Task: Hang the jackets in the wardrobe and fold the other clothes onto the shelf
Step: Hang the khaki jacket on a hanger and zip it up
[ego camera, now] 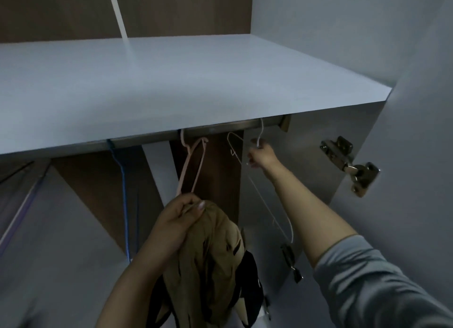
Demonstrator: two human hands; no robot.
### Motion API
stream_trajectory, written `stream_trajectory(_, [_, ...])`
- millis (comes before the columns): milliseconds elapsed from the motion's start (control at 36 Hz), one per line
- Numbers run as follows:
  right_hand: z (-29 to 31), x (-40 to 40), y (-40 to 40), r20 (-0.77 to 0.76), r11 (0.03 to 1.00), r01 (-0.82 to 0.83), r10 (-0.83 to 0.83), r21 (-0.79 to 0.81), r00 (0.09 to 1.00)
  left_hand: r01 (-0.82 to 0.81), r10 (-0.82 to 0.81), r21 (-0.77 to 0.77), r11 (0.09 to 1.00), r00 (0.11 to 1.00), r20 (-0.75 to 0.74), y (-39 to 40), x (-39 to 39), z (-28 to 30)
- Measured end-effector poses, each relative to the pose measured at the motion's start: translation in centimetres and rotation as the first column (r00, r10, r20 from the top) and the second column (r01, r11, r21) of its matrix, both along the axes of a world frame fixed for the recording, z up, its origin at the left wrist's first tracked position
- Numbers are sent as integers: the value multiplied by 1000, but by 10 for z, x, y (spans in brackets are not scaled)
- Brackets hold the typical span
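Observation:
My left hand (180,215) grips the top of a bunched tan jacket (210,261) with black parts, holding it up below the rail (220,129). My right hand (261,154) reaches up under the rail and pinches the neck of a white hanger (277,219) whose hook sits over the rail. A pink hanger (193,163) hangs on the rail just above my left hand. A blue hanger (123,185) hangs further left. A thin wire hanger (234,143) hangs between the pink and white ones.
A wide white shelf (171,82) runs above the rail. The white wardrobe side wall (318,136) stands right behind my right hand, with the open door and its metal hinge (348,163) at the right. A white divider panel (161,170) stands behind the hangers.

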State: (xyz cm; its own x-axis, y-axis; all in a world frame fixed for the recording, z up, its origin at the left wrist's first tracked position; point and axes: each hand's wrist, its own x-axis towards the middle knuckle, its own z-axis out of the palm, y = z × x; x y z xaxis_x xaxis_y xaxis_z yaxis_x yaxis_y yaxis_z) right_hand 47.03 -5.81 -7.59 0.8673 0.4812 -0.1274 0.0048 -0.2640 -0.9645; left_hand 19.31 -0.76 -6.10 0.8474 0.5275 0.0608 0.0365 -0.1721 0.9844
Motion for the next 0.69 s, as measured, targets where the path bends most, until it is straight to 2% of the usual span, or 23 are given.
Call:
stream_trajectory(56, [2, 5, 11, -13, 994, 105, -104, 35, 994, -11, 11, 6, 1000, 1000, 2, 2, 1, 1])
stream_trajectory(194, [6, 6, 7, 202, 957, 281, -290, 71, 936, -52, 52, 49, 997, 999, -8, 8, -4, -1])
stream_trajectory(333, [0, -34, -34, 261, 944, 278, -318, 177, 912, -64, 63, 143, 988, 998, 9, 10, -14, -6])
stream_trajectory(444, [-23, -87, -63, 149, 933, 275, -313, 231, 938, -51, 41, 235, 971, 998, 49, 5, -20, -10])
stream_trajectory(583, [-59, -143, -99, -108, 885, 380, -365, 268, 925, -74, 57, 197, 978, 994, 89, 2, -28, -25])
stream_trajectory(694, [-76, -185, -133, -266, 856, 398, -320, 330, 909, -100, 85, 260, 960, 994, 68, 5, -40, -37])
